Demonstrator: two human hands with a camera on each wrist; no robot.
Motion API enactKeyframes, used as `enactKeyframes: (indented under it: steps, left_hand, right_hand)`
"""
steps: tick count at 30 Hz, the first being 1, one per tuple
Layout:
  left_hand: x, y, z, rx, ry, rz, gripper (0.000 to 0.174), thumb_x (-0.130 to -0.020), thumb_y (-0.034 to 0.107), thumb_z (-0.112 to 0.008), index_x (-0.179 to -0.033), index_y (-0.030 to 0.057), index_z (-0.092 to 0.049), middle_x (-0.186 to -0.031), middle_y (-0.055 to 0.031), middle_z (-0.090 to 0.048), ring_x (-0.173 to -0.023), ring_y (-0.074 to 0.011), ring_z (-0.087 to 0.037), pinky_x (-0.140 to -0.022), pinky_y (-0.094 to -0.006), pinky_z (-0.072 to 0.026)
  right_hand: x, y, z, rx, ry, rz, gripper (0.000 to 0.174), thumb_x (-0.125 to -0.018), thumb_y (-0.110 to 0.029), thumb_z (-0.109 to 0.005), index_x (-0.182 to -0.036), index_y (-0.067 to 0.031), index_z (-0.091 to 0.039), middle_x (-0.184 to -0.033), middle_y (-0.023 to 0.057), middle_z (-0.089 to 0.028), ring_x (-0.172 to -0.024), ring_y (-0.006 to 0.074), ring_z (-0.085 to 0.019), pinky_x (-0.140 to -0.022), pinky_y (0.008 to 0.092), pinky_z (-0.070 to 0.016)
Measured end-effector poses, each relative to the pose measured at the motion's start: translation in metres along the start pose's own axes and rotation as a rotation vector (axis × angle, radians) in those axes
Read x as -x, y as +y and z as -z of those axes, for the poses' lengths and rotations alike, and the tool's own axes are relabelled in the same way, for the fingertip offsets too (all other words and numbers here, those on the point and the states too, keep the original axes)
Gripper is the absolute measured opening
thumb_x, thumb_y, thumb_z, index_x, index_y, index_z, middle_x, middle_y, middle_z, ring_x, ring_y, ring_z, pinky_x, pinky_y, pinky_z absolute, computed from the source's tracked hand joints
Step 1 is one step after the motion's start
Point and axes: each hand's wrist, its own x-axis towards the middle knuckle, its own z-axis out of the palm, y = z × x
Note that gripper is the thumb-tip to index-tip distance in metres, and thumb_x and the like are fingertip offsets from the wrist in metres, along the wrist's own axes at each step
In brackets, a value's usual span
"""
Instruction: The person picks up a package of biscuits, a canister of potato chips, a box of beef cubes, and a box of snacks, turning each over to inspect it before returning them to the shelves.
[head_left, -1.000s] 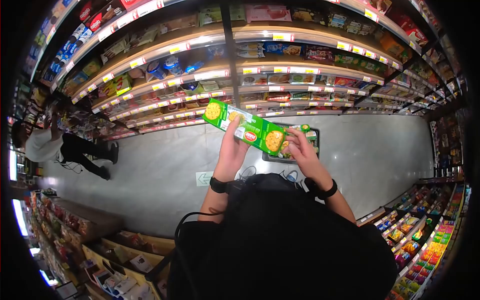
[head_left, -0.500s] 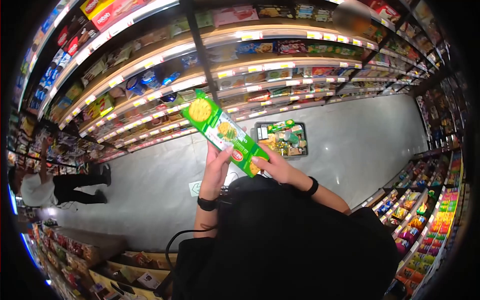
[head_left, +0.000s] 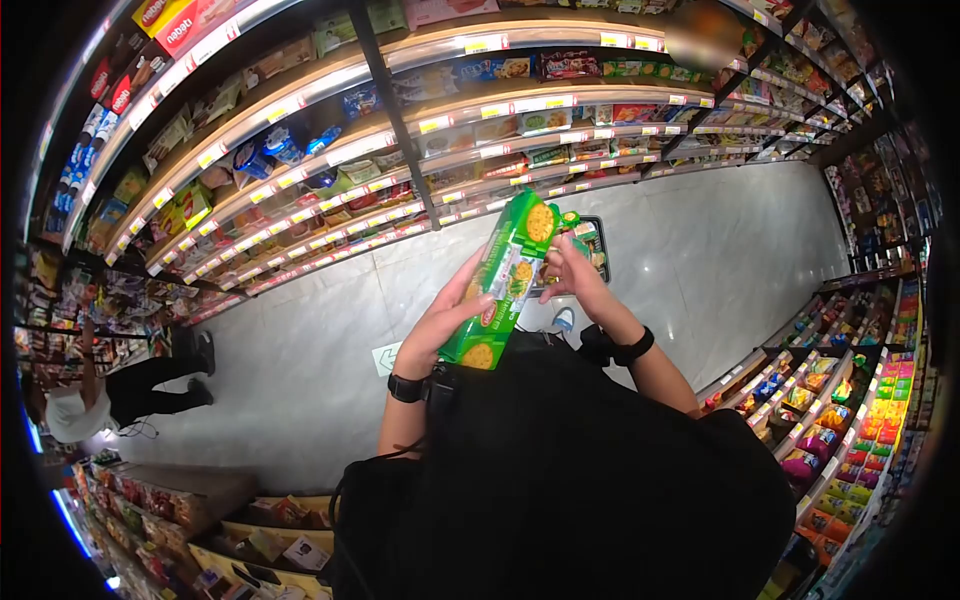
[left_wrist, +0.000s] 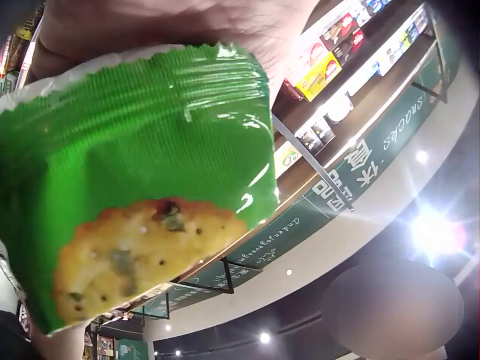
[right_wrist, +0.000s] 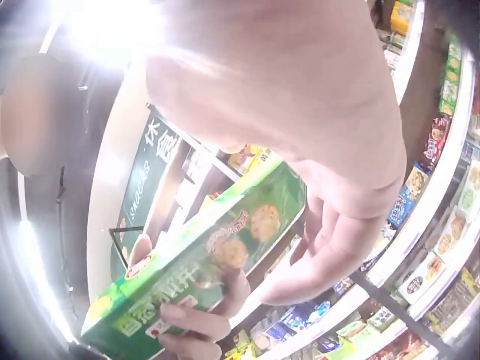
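Note:
A long green biscuit pack (head_left: 505,285) with printed round crackers slants in front of the body, its far end up and to the right. My left hand (head_left: 445,318) grips it from the left side, thumb across the printed face. In the right wrist view, left fingers (right_wrist: 196,324) wrap the lower part of the pack. Its crimped green end fills much of the left wrist view, close below the palm. My right hand (head_left: 585,275) is beside the pack's far end, fingers loosely bent and overlapping that end in the right wrist view.
A dark basket (head_left: 605,252) of packaged goods stands on the grey floor beyond the right hand, partly hidden. Stocked snack shelves (head_left: 500,107) run along the front, with more racks (head_left: 800,440) at right. Another person (head_left: 160,385) is at far left.
The pack has turned from slanting up-left to slanting up-right. My right hand has let go of its lower end and moved up and right, beside the far end.

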Motion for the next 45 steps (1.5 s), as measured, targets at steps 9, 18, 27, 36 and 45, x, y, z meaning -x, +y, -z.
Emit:
enactKeyframes:
  steps: [9,18,27,36,45]
  left_hand:
    - [-0.003,0.003,-0.014,0.059,0.059,0.238,0.058,-0.105,0.018,-0.049,-0.157,0.0063,-0.028,-0.148,-0.0109,-0.048,-0.129,-0.0153,-0.05,-0.108,-0.0301,-0.0401]
    - [-0.006,-0.02,-0.01,0.162,0.337,-0.019,0.083,-0.093,0.001,-0.066,-0.157,0.0044,-0.013,-0.146,-0.016,-0.047,-0.125,-0.0206,-0.054,-0.106,-0.0356,-0.0448]
    - [-0.004,-0.008,-0.014,0.237,0.398,-0.234,0.085,-0.088,-0.009,-0.064,-0.156,0.0029,-0.014,-0.153,-0.0144,-0.036,-0.135,-0.0243,-0.044,-0.112,-0.0374,-0.0398]
    - [0.011,-0.018,-0.011,0.425,0.399,-0.202,0.041,-0.095,0.006,-0.064,-0.133,-0.0007,-0.051,-0.124,-0.012,-0.064,-0.118,-0.025,-0.061,-0.107,-0.0454,-0.0452]
    - [0.021,-0.022,-0.011,0.474,0.399,-0.265,0.054,-0.092,-0.003,-0.065,-0.141,0.0024,-0.043,-0.136,-0.0092,-0.057,-0.126,-0.0208,-0.055,-0.109,-0.0377,-0.0421]
  right_hand:
    - [-0.003,-0.006,-0.003,-0.121,0.107,-0.024,0.053,-0.104,-0.045,-0.046,-0.146,-0.0141,-0.035,-0.132,0.0069,-0.057,-0.109,0.018,-0.062,-0.081,0.0389,-0.0574]
    - [0.004,-0.014,-0.013,0.051,-0.029,-0.086,0.068,-0.099,-0.03,-0.063,-0.152,-0.0082,-0.027,-0.136,0.0128,-0.054,-0.117,0.0242,-0.058,-0.088,0.0397,-0.0558]
    - [0.017,-0.031,-0.041,0.626,-0.107,0.202,0.076,-0.079,-0.026,-0.084,-0.141,-0.0029,-0.045,-0.123,0.0152,-0.062,-0.102,0.0209,-0.063,-0.082,0.0343,-0.0527]
    - [0.025,-0.046,-0.041,1.24,0.088,0.832,0.077,-0.068,-0.009,-0.084,-0.138,-0.0042,-0.049,-0.129,0.0155,-0.06,-0.118,0.0373,-0.056,-0.102,0.0452,-0.0447]
    - [0.033,-0.034,-0.049,1.175,0.128,0.914,0.078,-0.063,-0.003,-0.084,-0.134,-0.0047,-0.054,-0.129,0.0133,-0.061,-0.118,0.0358,-0.056,-0.101,0.0449,-0.0457]
